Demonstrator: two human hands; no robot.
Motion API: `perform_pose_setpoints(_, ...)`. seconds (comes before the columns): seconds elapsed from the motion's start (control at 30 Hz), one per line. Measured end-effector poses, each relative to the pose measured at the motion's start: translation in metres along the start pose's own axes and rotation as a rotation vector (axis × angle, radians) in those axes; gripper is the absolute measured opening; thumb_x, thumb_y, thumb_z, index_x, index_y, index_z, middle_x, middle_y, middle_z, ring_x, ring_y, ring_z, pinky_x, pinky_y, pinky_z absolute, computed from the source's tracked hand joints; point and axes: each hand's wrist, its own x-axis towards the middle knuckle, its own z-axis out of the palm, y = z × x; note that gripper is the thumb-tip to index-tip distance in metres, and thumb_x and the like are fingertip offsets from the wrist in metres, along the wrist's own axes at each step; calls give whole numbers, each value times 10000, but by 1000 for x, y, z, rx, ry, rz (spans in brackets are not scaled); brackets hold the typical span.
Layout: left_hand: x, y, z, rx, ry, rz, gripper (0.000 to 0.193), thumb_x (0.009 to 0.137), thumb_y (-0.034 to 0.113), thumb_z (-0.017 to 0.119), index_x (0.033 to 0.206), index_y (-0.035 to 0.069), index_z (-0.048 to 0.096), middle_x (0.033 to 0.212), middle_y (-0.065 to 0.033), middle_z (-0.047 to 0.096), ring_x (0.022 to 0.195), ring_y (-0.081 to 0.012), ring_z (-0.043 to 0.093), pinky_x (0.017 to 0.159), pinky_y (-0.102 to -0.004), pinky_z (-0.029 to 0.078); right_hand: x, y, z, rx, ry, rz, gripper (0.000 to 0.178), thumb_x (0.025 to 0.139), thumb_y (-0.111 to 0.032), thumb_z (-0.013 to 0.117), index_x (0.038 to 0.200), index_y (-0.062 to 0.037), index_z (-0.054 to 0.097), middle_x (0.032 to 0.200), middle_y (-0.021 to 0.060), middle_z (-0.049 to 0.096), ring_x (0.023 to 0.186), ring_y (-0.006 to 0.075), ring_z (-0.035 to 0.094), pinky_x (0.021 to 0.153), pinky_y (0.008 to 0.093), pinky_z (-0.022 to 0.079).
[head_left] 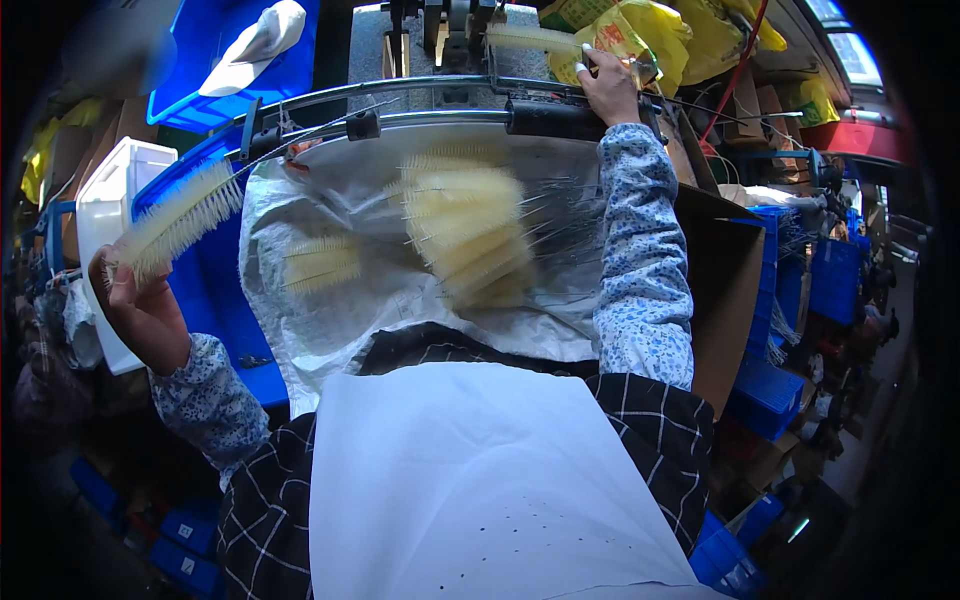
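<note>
On the left, my left hand (148,312) is closed around the bristled end of a cream tube brush (185,212). The twisted wire stem of this brush runs up and right to the metal rails of a bench machine (440,120). Beyond the rails, the fingers of my right hand (610,90) pinch the right end of a second cream brush (530,38), which lies sideways by the machine head. Below the rails, a pile of cream brushes (465,225) with wire stems pointing right rests on a white plastic sheet (300,345). A smaller bunch (322,265) lies left of it.
A blue bin (190,100) with a white cloth stands at the back left, near a white box (125,190). Yellow plastic bags (640,40) fill the back right. An open cardboard box (735,300) sits beside my right arm, with blue crates (765,395) beyond it.
</note>
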Motion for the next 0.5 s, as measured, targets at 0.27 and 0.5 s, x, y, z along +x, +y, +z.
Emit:
perform_pose_setpoints(0.27,-7,-15,78,-57,-369,-40,315,760,122,493,1056,18,458,954,-108,501,865,-176,504,716,-293,455,20,33,-30,-443,-94,-123,250,835,-325,473,1001,-209,618,1016,60,582,1014,276,489,851,412,381)
perform_pose_setpoints(0.5,-19,-33,146,-116,-670,-81,210,791,31,523,990,27,457,898,-59,511,760,-115,540,651,-256,479,-26,-21,-127,516,-528,17,332,869,-269,487,1111,-45,521,983,129,565,917,247,549,794,328,440)
